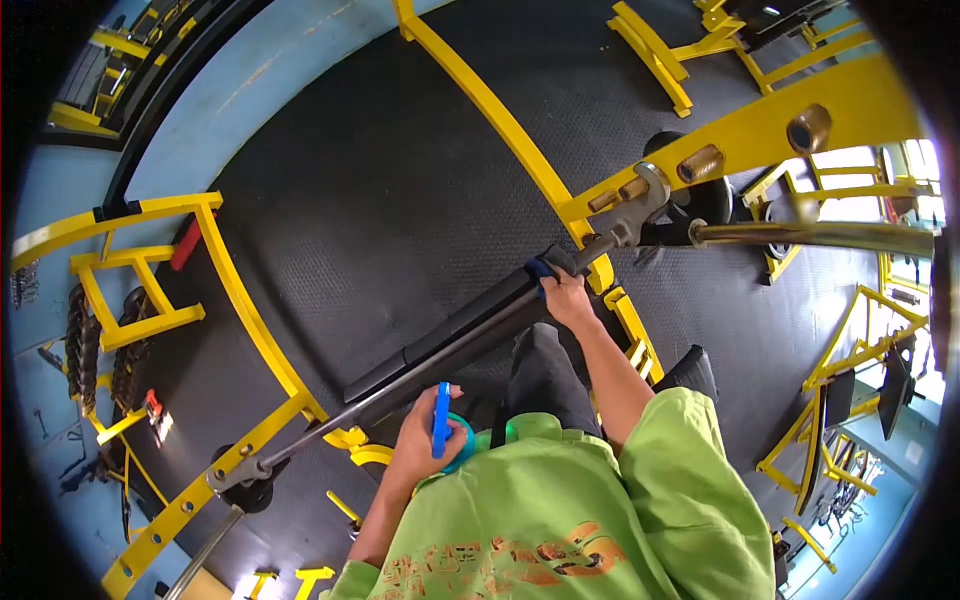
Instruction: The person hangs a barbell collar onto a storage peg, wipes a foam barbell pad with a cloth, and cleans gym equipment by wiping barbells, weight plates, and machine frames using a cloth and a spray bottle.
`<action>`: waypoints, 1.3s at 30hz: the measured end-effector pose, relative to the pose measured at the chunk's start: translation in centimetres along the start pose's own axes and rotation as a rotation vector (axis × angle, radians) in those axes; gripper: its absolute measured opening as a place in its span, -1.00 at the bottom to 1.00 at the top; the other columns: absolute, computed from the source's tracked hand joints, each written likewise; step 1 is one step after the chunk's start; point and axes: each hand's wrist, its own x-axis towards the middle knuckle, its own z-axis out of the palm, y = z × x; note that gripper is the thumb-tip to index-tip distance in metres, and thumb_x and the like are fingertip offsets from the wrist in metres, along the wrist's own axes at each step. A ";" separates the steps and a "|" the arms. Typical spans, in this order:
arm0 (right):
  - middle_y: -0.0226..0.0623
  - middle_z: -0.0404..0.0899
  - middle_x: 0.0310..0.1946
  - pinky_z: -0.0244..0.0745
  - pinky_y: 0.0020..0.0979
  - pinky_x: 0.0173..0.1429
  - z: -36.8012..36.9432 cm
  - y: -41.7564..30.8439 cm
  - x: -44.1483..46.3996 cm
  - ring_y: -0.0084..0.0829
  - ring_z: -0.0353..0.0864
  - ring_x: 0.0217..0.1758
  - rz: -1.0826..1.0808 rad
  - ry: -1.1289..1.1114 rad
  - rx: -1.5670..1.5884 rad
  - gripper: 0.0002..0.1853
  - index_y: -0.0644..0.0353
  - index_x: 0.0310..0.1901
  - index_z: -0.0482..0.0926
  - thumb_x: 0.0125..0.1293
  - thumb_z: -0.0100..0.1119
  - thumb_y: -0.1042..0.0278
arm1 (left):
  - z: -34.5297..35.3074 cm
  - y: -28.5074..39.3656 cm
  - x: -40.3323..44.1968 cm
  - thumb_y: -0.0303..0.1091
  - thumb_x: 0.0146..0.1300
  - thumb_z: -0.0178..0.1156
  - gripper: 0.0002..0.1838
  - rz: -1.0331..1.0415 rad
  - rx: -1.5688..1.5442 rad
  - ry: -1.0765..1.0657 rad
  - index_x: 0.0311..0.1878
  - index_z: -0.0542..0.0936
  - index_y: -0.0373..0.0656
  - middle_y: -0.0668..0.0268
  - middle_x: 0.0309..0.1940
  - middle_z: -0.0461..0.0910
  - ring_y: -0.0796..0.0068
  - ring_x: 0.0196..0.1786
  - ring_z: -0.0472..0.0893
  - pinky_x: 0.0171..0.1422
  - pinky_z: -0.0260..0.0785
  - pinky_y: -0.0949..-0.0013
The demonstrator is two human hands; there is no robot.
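Observation:
My left hand point(428, 440) is closed around a bottle with a blue top part point(441, 420) and a teal body point(459, 445), close to my green shirt. Further up and to the right, my right hand point(567, 298) presses a dark blue cloth point(541, 268) against the bar, its fingers wrapped round it. The long metal bar point(440, 358) runs diagonally between two yellow uprights, with a black pad point(385, 375) along it. Part of the cloth is hidden by my hand.
Yellow rack frames stand at left point(240, 280) and right point(500, 125). A metal rod point(820, 235) juts out at the right. Black weight plates, a red roll point(186, 245) and more yellow machines are around. Black rubber flooring point(400, 180) lies below.

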 end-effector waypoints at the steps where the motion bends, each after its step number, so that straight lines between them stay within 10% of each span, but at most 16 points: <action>1: 0.37 0.43 0.08 0.29 -0.09 0.33 -1.1 0.3 0.8 0.24 0.36 0.24 0.015 0.034 -0.034 -0.41 0.14 0.28 0.39 0.33 -0.09 -0.06 | 1.0 0.6 0.1 -0.41 0.06 0.26 -0.44 -0.059 -0.040 -0.027 0.18 0.40 -0.20 0.18 -0.02 0.51 0.41 -0.28 0.65 -0.11 0.50 0.36; 6: 0.31 0.57 -0.12 0.44 0.04 0.10 -4.2 -0.8 4.5 0.29 0.55 -0.05 0.203 0.324 -0.029 -0.47 0.29 0.19 0.40 0.41 -0.14 0.02 | 3.9 3.1 1.3 -0.44 0.02 0.23 -0.48 -0.047 0.155 -0.050 0.13 0.44 -0.19 0.11 -0.02 0.51 0.24 -0.28 0.64 -0.10 0.49 0.29; 11: 0.28 0.48 0.07 0.39 -0.07 0.22 2.2 1.3 0.5 0.22 0.47 0.13 -0.325 0.340 -0.220 -0.44 0.33 0.23 0.37 0.38 -0.02 0.03 | 4.7 4.3 3.8 -0.42 -0.03 0.21 -0.48 -0.001 0.107 0.086 0.09 0.44 -0.17 0.11 -0.08 0.52 0.19 -0.27 0.62 -0.09 0.47 0.20; 13: 0.26 0.43 0.14 0.66 -0.09 -0.15 -2.5 -1.9 0.1 0.13 0.60 0.00 0.195 -0.364 0.253 -0.35 0.32 0.33 0.23 0.39 -0.02 -0.02 | 4.2 4.6 4.2 -0.43 -0.04 0.20 -0.48 0.019 0.169 0.063 0.09 0.44 -0.16 0.12 -0.10 0.52 0.20 -0.28 0.62 -0.10 0.47 0.20; 15: 0.13 0.46 0.15 0.71 -0.23 -0.35 -1.9 3.2 4.6 0.04 0.62 0.00 0.108 -0.039 0.058 -0.35 0.32 0.32 0.26 0.41 -0.07 -0.07 | 4.0 4.6 4.3 -0.44 -0.04 0.19 -0.49 0.046 0.203 0.070 0.08 0.44 -0.16 0.13 -0.12 0.52 0.20 -0.30 0.62 -0.10 0.47 0.21; 19: 0.24 0.46 0.11 0.33 -0.05 0.25 -4.1 0.7 4.9 0.17 0.47 0.17 0.179 0.250 0.125 -0.35 0.31 0.29 0.29 0.44 -0.19 -0.12 | 3.6 5.1 3.3 -0.41 -0.02 0.23 -0.47 0.036 0.300 0.105 0.11 0.43 -0.16 0.17 -0.07 0.53 0.30 -0.30 0.64 -0.11 0.48 0.27; 20: 0.26 0.53 0.00 0.38 -0.03 0.19 -2.4 -0.1 4.0 0.17 0.49 0.12 0.090 0.410 0.222 -0.50 0.23 0.23 0.37 0.42 -0.08 0.04 | 3.6 5.3 3.1 -0.38 0.01 0.26 -0.44 -0.007 0.266 0.099 0.15 0.41 -0.16 0.21 -0.01 0.55 0.38 -0.28 0.66 -0.11 0.50 0.32; 24: 0.16 0.50 0.08 0.39 -0.11 0.23 -4.0 -1.9 -0.1 0.09 0.48 0.18 0.059 -0.188 0.027 -0.53 0.19 0.19 0.43 0.32 0.06 0.14 | 4.7 4.9 3.1 -0.39 0.00 0.25 -0.46 -0.042 0.226 0.117 0.14 0.43 -0.16 0.19 -0.02 0.54 0.34 -0.27 0.67 -0.08 0.50 0.31; 29: 0.15 0.36 0.21 0.33 -0.01 0.23 -9.9 -3.5 2.0 0.17 0.40 0.16 -0.256 0.330 -0.174 -0.62 0.16 0.09 0.54 0.25 0.01 0.32 | 6.9 3.6 4.2 -0.37 -0.01 0.23 -0.49 0.160 0.369 0.140 0.09 0.46 -0.16 0.12 -0.06 0.51 0.18 -0.17 0.62 -0.02 0.46 0.24; 32: 0.15 0.26 0.27 0.25 0.02 0.22 -9.1 0.3 4.5 0.10 0.34 0.17 -0.394 0.484 -0.871 -0.63 0.19 0.08 0.55 0.32 -0.10 0.30 | 8.4 4.4 4.9 -0.39 -0.04 0.23 -0.47 0.089 0.297 0.085 0.09 0.45 -0.16 0.09 -0.01 0.49 0.08 -0.08 0.58 0.04 0.42 0.20; 36: 0.03 0.35 0.21 0.20 -0.09 0.27 -7.6 0.8 3.8 0.01 0.31 0.21 -0.310 0.275 -1.193 -0.60 0.28 0.07 0.55 0.33 -0.13 0.25 | 9.2 4.8 5.1 -0.39 -0.03 0.25 -0.46 0.199 0.295 0.115 0.11 0.44 -0.17 0.10 -0.03 0.50 0.12 -0.13 0.60 0.02 0.44 0.21; 39: -0.01 0.42 0.08 0.31 -0.19 0.26 -11.9 -1.5 3.0 -0.03 0.38 0.15 -0.336 -0.143 -0.768 -0.60 0.32 0.00 0.56 0.12 0.14 0.31 | 9.2 4.8 5.3 -0.40 -0.02 0.26 -0.45 0.196 0.263 0.134 0.12 0.43 -0.17 0.14 -0.08 0.52 0.21 -0.23 0.63 -0.06 0.47 0.25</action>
